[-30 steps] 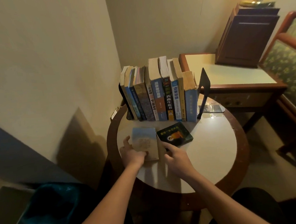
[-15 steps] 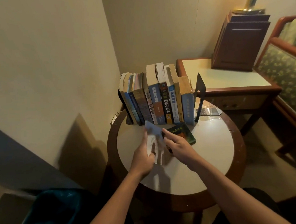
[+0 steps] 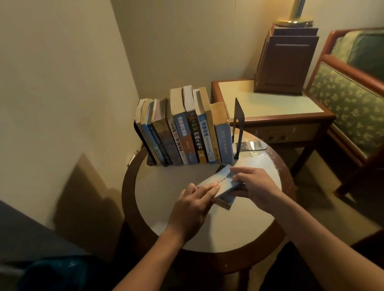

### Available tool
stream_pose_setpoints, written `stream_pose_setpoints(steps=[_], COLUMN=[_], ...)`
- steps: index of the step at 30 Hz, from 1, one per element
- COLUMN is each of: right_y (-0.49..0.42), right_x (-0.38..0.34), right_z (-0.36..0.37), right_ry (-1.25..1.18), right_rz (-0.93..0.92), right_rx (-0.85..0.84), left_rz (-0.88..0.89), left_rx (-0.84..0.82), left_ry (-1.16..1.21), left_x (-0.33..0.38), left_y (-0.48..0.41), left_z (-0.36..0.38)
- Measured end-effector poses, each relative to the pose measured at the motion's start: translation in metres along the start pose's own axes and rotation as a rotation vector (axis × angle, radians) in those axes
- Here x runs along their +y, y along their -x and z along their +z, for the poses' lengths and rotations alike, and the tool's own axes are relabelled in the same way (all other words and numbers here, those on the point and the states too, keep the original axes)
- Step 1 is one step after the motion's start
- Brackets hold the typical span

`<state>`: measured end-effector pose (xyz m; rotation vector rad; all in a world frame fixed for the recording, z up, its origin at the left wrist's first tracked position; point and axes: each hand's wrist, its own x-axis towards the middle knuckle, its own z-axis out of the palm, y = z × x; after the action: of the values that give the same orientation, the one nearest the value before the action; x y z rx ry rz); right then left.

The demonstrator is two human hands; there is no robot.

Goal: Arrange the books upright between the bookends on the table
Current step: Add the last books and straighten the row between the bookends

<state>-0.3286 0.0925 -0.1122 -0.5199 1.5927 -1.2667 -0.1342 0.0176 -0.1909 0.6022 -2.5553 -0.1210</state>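
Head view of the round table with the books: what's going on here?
A person is holding a pale blue book over the round table, spine turned up. The right hand grips its right end, and the left hand lays flat fingers against its left part. Behind it a row of books already stands upright, with a narrow gap before the right bookend. This book is not yet in the row.
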Motion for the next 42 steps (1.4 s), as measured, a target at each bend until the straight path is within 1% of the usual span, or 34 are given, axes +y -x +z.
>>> stream_pose_setpoints(steps=[3,6,9,11,13,15,18,22,26,28,31,32,34,37,40,42], right_y=[0.003,0.002,-0.003,-0.008,-0.013,-0.017,-0.026,-0.057,-0.090,-0.110,-0.129,-0.132,-0.137,-0.140,-0.142,-0.142], right_x=[0.000,-0.003,-0.007,-0.012,-0.018,-0.026,-0.037,-0.044,-0.048,-0.046,-0.038,-0.036,-0.031,-0.027,-0.021,-0.018], right_z=[-0.017,-0.033,-0.047,-0.054,-0.058,-0.058,-0.049,-0.035,-0.021,-0.020,-0.022,-0.022,-0.022,-0.020,-0.020,-0.022], right_ry=[0.013,0.081,0.233,0.358,0.503,0.676,0.812,0.909,0.880,0.893,0.954,0.970,0.978,0.944,0.948,0.927], right_rz=[-0.048,-0.140,-0.301,-0.437,-0.598,-0.761,-0.938,-1.035,-1.063,-0.962,-0.740,-0.714,-0.715,-0.736,-0.781,-0.758], right_rx=[0.065,0.148,0.236,0.296,0.356,0.417,0.476,0.471,0.351,0.300,0.175,0.147,0.177,0.292,0.305,0.313], left_rz=[-0.087,-0.257,-0.478,-0.588,-0.617,-0.593,-0.572,-0.604,-0.638,-0.650,-0.656,-0.656,-0.659,-0.663,-0.658,-0.659], left_rx=[-0.101,-0.242,-0.331,-0.412,-0.509,-0.541,-0.503,-0.449,-0.431,-0.422,-0.403,-0.399,-0.389,-0.392,-0.398,-0.395], left_ry=[-0.005,0.052,0.078,0.055,0.013,-0.006,-0.028,-0.066,-0.062,-0.082,-0.091,-0.093,-0.093,-0.090,-0.101,-0.102], left_x=[-0.001,-0.005,-0.015,-0.027,-0.039,-0.047,-0.052,-0.063,-0.066,-0.067,-0.068,-0.068,-0.068,-0.068,-0.069,-0.069], left_y=[-0.004,-0.005,-0.002,0.001,0.006,0.010,0.009,-0.003,-0.017,-0.019,-0.017,-0.017,-0.017,-0.017,-0.016,-0.016], left_z=[0.004,0.011,0.021,0.028,0.035,0.042,0.049,0.052,0.051,0.052,0.055,0.057,0.058,0.058,0.058,0.059])
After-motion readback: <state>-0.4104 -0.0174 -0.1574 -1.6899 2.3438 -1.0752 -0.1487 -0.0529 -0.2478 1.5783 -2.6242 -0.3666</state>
